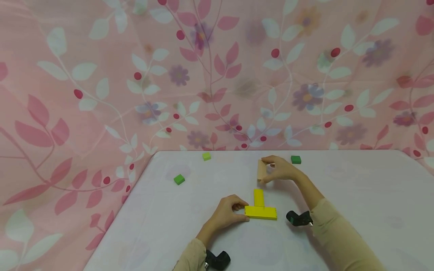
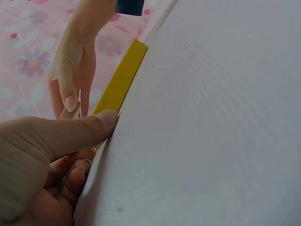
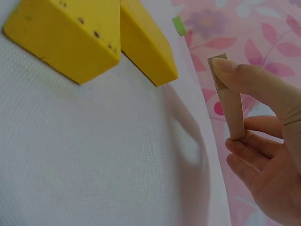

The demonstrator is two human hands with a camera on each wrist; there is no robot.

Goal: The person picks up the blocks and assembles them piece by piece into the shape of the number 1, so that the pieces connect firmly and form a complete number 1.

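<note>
Reference = long yellow block, lying crosswise on the white-covered bench. Dark marks on its right end.

Short yellow block: butts against the reference's far side, around the middle, pointing away. The two make a T.

Left hand: grip clamped on the reference's left end, thumb on the near side, other fingers curled at the far side.

Right hand: grip clamped on a tan block, thumb on one end, fingers on the other. Tan block sits beyond the reference, past the far end of the short yellow block, near it but with a gap. Looks raised off the bench in the right wrist view.

Others, all well apart from the reference: green block to far left, light green block farther back on the same side, dark green block to far right, behind the right hand.

Black wrist camera just right of the reference. Pink floral curtain behind everything.
</note>
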